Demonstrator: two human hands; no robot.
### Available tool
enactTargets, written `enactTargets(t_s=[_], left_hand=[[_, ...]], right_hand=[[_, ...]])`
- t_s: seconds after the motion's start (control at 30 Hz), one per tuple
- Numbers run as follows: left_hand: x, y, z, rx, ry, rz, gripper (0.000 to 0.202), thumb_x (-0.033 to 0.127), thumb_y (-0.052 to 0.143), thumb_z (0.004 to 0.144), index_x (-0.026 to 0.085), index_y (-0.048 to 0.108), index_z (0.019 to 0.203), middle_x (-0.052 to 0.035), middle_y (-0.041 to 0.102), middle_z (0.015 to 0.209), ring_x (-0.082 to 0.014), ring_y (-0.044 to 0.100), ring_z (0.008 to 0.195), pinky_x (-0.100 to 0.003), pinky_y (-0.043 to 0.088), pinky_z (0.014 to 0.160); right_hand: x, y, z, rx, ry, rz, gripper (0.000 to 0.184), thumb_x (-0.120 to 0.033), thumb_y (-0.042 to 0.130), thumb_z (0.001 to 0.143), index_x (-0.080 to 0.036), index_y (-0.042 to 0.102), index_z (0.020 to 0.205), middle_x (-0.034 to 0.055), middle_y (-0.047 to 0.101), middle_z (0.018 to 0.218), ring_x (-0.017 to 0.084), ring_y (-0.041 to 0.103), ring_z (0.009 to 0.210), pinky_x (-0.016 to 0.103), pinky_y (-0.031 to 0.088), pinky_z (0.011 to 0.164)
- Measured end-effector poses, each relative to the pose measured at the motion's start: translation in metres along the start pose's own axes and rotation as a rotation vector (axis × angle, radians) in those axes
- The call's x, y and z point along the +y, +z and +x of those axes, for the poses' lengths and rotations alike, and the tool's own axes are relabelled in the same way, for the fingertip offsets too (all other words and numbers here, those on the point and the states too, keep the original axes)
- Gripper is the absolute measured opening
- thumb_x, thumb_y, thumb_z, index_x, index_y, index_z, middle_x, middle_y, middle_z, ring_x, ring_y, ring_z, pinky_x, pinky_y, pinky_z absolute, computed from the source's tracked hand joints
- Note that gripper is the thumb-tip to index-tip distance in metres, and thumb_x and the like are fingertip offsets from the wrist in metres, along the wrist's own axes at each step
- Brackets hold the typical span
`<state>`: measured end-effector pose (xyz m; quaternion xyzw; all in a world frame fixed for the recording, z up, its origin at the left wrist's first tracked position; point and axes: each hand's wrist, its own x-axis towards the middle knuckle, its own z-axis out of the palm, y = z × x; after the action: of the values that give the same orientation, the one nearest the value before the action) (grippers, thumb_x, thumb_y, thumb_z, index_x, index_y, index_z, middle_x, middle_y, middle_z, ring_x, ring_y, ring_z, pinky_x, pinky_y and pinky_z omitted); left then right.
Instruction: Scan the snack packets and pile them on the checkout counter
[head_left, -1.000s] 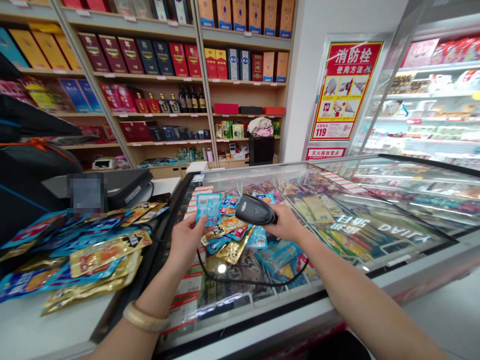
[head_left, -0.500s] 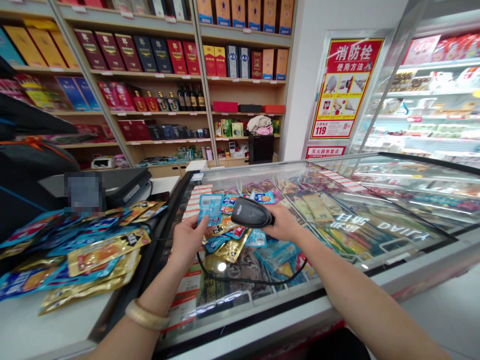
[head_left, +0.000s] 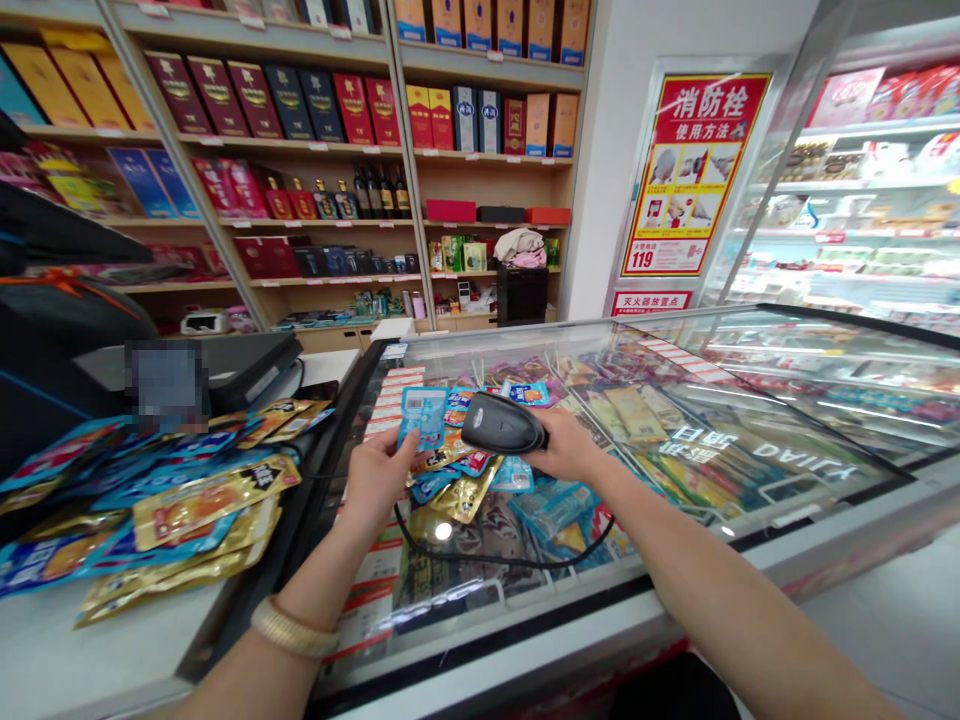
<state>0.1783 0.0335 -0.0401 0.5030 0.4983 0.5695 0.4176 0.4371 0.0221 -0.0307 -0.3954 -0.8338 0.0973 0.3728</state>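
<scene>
Pinched in the fingers of my left hand [head_left: 380, 478] is a small blue snack packet [head_left: 424, 414], its back with a barcode facing me. My right hand [head_left: 570, 445] is wrapped round the handle of a black barcode scanner [head_left: 501, 424]. The scanner's head points left, a short gap from the blue packet. A black cable [head_left: 502, 562] loops from the scanner over the glass. Below both hands, several blue and gold snack packets [head_left: 469, 490] lie in a loose heap on the glass lid, partly hidden by the scanner and my left hand.
A glass-topped chest freezer [head_left: 720, 500] spans the front. On the left, a white counter [head_left: 82, 665] bears a pile of gold and blue packets [head_left: 202, 505] beside a dark checkout machine [head_left: 247, 365]. Shelves of boxes [head_left: 300, 150] stand behind; a red poster [head_left: 697, 180] hangs on the wall.
The blue packet in my left hand has shifted very slightly to the right. My right hand and the scanner have hardly moved.
</scene>
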Motion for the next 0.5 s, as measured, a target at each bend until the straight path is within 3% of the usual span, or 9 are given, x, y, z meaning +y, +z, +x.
enactTargets(t_s=[0.37,0.5], left_hand=[[0.000,0.000,-0.001,0.000,-0.017,0.044,0.050,0.057,0.075,0.056,0.014,0.074,0.082,-0.0035,0.073,0.077,-0.0242,0.068,0.075,-0.035,0.057,0.070],[0.003,-0.011,0.005,0.062,0.117,0.201,0.048,0.053,0.068,0.065,0.014,0.075,0.093,-0.0045,0.074,0.085,-0.0234,0.067,0.078,-0.036,0.056,0.075]], right_hand=[[-0.001,0.000,0.000,0.024,-0.023,0.040,0.023,-0.022,0.063,0.072,-0.019,0.068,0.095,0.0049,0.073,0.090,0.020,0.067,0.080,0.027,0.049,0.074],[0.005,0.001,-0.001,0.065,-0.003,0.007,0.020,-0.023,0.063,0.072,-0.019,0.068,0.091,0.0046,0.072,0.083,0.019,0.065,0.075,0.026,0.048,0.070]])
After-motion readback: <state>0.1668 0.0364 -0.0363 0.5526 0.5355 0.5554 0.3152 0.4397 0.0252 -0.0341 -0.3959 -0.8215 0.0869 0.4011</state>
